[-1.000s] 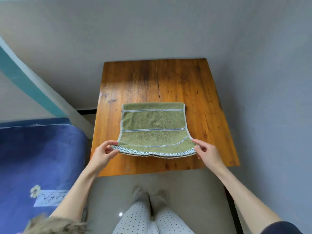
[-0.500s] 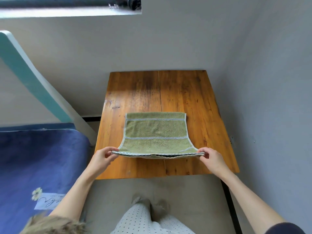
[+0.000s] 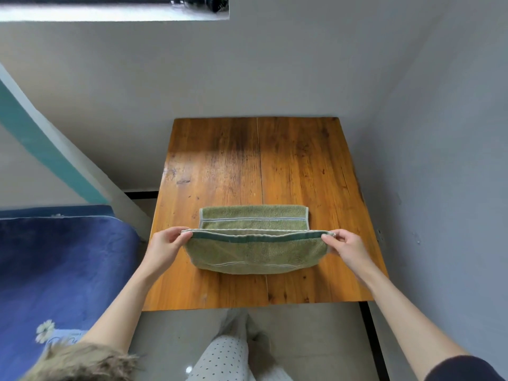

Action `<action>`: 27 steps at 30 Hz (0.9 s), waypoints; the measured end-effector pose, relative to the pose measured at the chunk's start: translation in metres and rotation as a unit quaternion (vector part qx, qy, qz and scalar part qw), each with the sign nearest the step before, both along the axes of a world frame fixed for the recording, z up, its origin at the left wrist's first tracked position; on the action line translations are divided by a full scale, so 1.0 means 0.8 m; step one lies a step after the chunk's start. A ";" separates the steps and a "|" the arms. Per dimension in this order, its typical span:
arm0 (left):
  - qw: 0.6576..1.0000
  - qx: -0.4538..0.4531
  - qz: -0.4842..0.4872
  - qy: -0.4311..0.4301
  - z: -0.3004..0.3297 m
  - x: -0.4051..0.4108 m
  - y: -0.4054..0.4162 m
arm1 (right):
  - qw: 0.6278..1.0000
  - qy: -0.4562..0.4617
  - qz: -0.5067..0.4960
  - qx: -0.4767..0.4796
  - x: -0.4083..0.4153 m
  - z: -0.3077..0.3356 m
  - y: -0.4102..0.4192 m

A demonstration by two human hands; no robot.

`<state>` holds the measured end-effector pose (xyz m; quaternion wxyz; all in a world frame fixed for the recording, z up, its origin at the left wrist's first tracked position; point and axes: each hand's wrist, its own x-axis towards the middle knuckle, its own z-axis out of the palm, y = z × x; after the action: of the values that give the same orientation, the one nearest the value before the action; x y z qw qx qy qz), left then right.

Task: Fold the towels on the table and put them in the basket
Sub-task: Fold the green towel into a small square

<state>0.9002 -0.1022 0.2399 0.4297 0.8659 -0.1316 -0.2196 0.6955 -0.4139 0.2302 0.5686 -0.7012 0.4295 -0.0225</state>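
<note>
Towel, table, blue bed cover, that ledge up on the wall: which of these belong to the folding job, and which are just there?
Part of the job:
green towel, half folded
left hand and right hand, each pinching a towel corner
wooden table under it

Just there:
blue bed cover
wall ledge
No basket is in view.

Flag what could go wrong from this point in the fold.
The left hand and right hand pinch only the corners of the green towel, so its lifted edge could sag or land skewed against the far edge. The towel lies toward the near edge of the wooden table and could slide off. No basket is in view.
</note>
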 end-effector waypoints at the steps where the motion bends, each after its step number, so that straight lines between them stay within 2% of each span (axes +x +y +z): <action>1: 1.000 -0.001 0.011 -0.001 -0.008 0.010 -0.008 | 1.000 -0.002 -0.012 -0.002 0.011 -0.004 -0.005; 4: 1.000 0.005 0.027 0.009 -0.032 0.040 -0.031 | 0.999 0.003 -0.037 -0.011 0.047 -0.018 -0.020; 9: 0.999 0.040 0.018 0.031 -0.081 0.098 -0.066 | 0.994 0.074 -0.012 -0.073 0.109 -0.058 -0.049; 14: 0.994 0.077 0.018 0.075 -0.124 0.134 -0.087 | 0.990 0.128 -0.008 -0.061 0.146 -0.092 -0.066; 17: 0.992 0.098 0.032 0.073 -0.141 0.137 -0.093 | 0.988 0.146 -0.015 -0.056 0.157 -0.106 -0.070; 27: 0.993 0.114 0.023 0.038 -0.166 0.140 -0.101 | 0.988 0.135 -0.055 -0.059 0.176 -0.133 -0.064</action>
<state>1.0126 -0.1827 0.1073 0.3382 0.9030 -0.0696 -0.2556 0.8361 -0.4652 0.1241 0.4612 -0.7053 0.5381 0.0160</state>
